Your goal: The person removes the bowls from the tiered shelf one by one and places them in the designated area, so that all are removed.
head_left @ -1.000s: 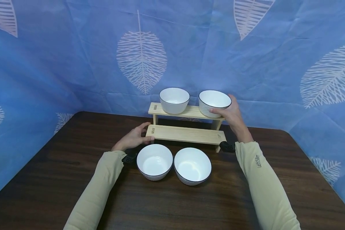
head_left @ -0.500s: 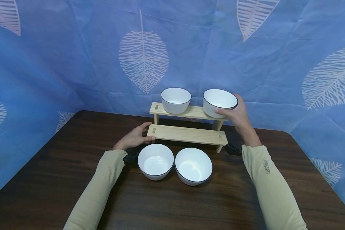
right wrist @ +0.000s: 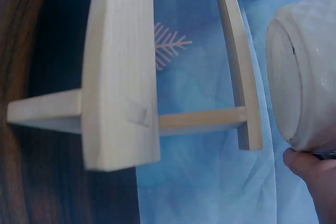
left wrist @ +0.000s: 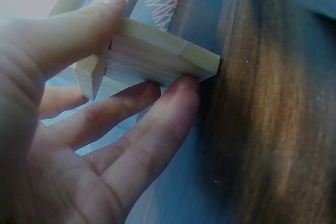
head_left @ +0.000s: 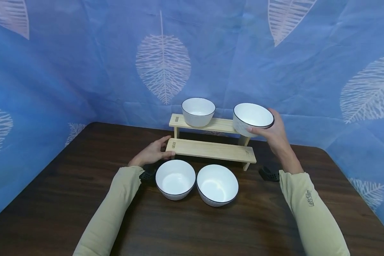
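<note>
My right hand [head_left: 276, 137] grips a white bowl [head_left: 253, 115] with a dark rim by its right side. In the right wrist view, this bowl [right wrist: 315, 77] hangs apart from the two-step wooden stand [right wrist: 121, 77], its base turned toward the stand. At the lower step's left end, my left hand [head_left: 152, 153] holds the stand [head_left: 211, 149]. The left wrist view has its thumb [left wrist: 100, 30] on the board and fingertips against the leg panel. A second white bowl [head_left: 198, 113] sits on the upper step's left part.
Two more white bowls [head_left: 175, 179] stand side by side on the dark wooden table [head_left: 192, 231], in front of the stand. A blue cloth [head_left: 217, 53] with white leaf prints hangs behind the table and along its sides.
My right hand has carried its bowl rightward, off the upper step's right end. The left hand keeps its place on the stand. The whole head view has shifted slightly.
</note>
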